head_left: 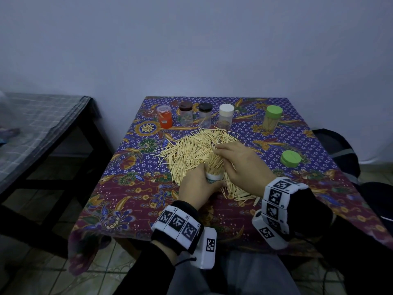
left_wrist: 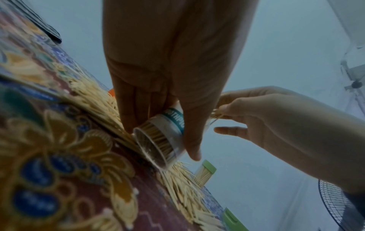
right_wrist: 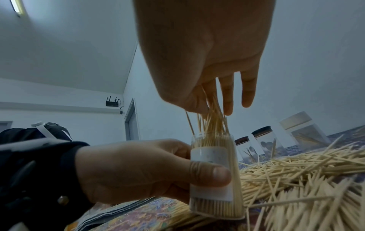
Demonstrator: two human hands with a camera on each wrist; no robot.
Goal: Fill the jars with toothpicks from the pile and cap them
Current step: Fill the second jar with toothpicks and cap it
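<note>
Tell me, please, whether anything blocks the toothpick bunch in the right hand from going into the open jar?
Nothing visible does. The right hand holds the bunch straight above the uncapped jar, whose mouth is already packed with toothpicks; the left hand grips only its side.

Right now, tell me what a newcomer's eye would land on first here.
The big pile of toothpicks spread mid-table on the patterned cloth. At its near edge, the left hand grips a clear jar packed with toothpicks while the right hand feeds in a bunch. A loose green lid lies to the right.
</note>
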